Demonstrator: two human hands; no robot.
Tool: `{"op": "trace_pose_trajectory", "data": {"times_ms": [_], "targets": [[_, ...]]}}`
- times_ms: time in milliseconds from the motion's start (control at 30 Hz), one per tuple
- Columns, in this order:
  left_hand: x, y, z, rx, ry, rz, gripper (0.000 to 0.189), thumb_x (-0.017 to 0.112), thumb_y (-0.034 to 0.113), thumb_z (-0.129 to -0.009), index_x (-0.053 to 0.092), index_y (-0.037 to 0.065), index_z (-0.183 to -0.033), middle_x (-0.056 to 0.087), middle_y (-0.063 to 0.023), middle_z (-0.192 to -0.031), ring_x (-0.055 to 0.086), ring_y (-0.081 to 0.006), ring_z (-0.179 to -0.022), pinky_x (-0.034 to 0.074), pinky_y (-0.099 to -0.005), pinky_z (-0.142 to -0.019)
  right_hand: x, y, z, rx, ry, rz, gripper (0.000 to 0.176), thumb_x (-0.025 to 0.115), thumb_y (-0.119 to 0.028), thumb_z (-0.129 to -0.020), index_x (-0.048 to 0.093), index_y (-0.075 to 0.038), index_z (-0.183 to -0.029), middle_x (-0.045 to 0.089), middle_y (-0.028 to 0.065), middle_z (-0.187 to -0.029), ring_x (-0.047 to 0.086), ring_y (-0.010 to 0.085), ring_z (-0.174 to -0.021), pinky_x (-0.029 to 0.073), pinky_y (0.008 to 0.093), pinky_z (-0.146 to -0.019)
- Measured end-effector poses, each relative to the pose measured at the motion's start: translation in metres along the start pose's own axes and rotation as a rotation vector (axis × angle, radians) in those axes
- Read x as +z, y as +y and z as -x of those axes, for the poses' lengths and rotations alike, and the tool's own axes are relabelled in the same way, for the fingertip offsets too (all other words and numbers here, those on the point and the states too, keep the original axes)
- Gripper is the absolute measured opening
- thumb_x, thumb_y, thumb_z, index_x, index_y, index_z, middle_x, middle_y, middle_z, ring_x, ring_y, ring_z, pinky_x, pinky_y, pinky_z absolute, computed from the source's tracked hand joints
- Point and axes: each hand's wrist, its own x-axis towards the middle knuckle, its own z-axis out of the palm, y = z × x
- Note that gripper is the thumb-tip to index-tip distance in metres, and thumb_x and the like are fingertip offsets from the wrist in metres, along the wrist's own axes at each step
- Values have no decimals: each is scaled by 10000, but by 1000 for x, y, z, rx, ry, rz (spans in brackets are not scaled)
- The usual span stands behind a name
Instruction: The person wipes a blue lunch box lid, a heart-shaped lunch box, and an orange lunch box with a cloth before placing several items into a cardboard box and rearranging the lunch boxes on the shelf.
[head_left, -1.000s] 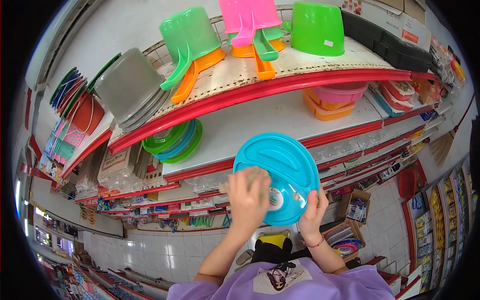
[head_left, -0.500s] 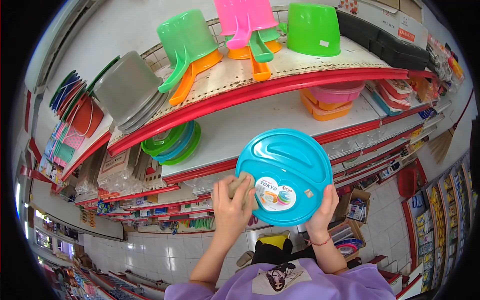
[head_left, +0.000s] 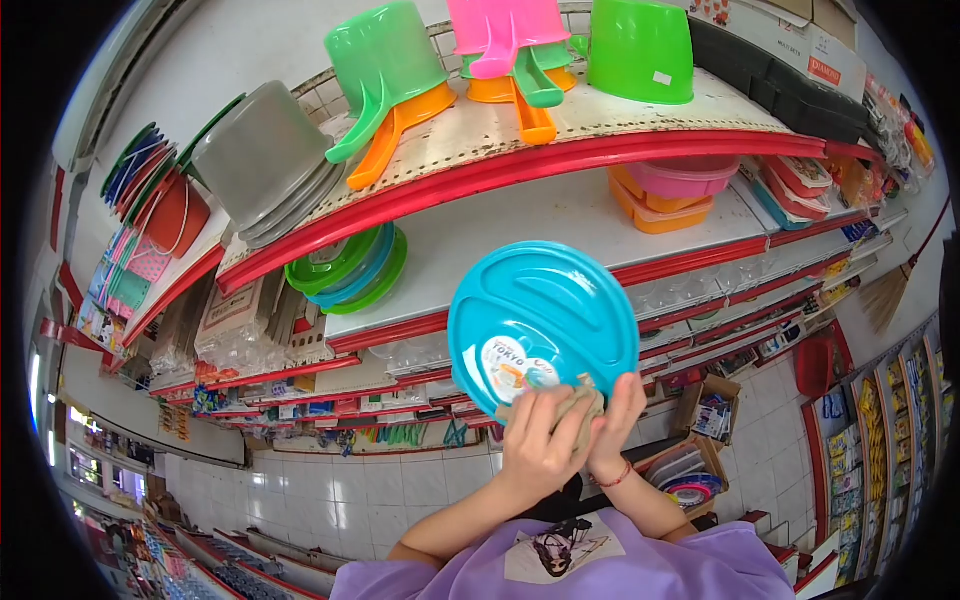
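Note:
A round blue divided plate (head_left: pixel 545 300) with a white label tilts in front of the shelf. My right hand (head_left: pixel 615 425) grips its lower right rim. A crumpled beige cloth (head_left: pixel 575 420) is bunched in my left hand (head_left: pixel 540 445), pressed on the plate's lower part beside my right hand. The cloth and fingers cover part of the label and the lower rim.
Green, pink and orange dippers (head_left: pixel 390 75) stand on the red-edged top shelf (head_left: pixel 500 165). Round green and blue plates (head_left: pixel 350 270) lie at the left of the shelf below, pink and orange containers (head_left: pixel 665 195) at its right. Open boxes (head_left: pixel 708 410) are on the floor.
My left hand has moved right with the cloth, from the plate's left side to its lower right, close to my right hand. The plate has shifted slightly left and up.

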Motion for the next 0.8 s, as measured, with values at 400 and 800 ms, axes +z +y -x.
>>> {"op": "trace_pose_trajectory", "data": {"times_ms": [400,800], "targets": [[-23,-6,12,198,-165,-150,334,716,207,-664,649,85,-968,550,-73,-925,539,-220,-790,409,-342,-671,-7,0,-7,133,26,-230,389,329,-278,-973,536,43,-1050,596,88,-971,535,119,-847,434,250,-735],[-42,-103,26,-587,260,233,201,588,196,-820,632,97,-989,582,-116,-995,572,-271,-867,454,-389,-759,-24,3,-25,288,5,-426,489,335,-390,-960,434,13,-1219,522,142,-1187,544,212,-1038,449,332,-876]]}}
